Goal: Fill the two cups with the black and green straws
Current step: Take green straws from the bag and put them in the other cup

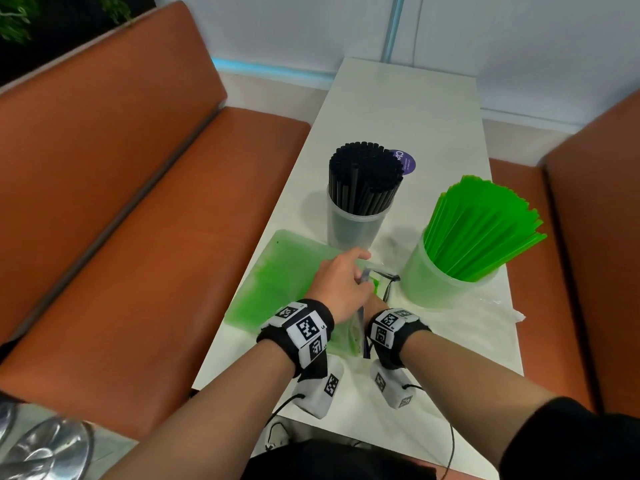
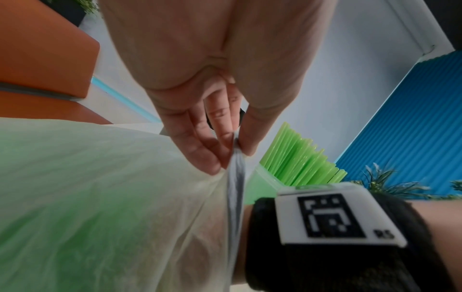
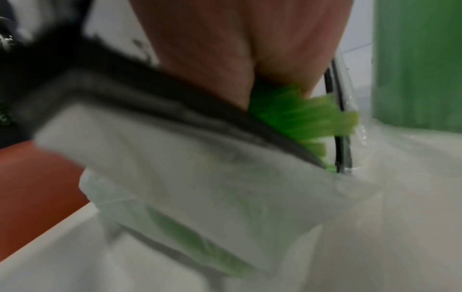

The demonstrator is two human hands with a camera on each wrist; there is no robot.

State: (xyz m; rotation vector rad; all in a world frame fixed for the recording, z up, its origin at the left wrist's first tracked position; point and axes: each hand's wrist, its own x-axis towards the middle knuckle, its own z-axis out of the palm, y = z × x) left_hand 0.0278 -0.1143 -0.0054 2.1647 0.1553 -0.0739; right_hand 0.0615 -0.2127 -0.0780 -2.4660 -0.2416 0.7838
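Note:
Two clear cups stand on the white table (image 1: pixel 398 109): the far one (image 1: pixel 353 226) is packed with black straws (image 1: pixel 365 174), and the right one (image 1: pixel 440 282) holds a fan of green straws (image 1: pixel 481 226). A clear plastic bag (image 1: pixel 273 275) of green straws lies at the table's left edge. My left hand (image 1: pixel 337 282) pinches the bag's open rim (image 2: pixel 235 164) between thumb and fingers (image 2: pixel 200 150). My right hand (image 1: pixel 374 303) reaches into the bag's mouth, mostly hidden in the head view. In the right wrist view that hand (image 3: pixel 250 49) grips a bunch of green straws (image 3: pixel 300 118) inside the bag (image 3: pixel 200 177).
Orange bench seats (image 1: pixel 156 220) run along both sides of the narrow table. A purple round sticker (image 1: pixel 405 161) lies behind the black-straw cup. A crumpled clear plastic wrapper (image 1: pixel 491 313) lies near the table's right edge, beside the green cup.

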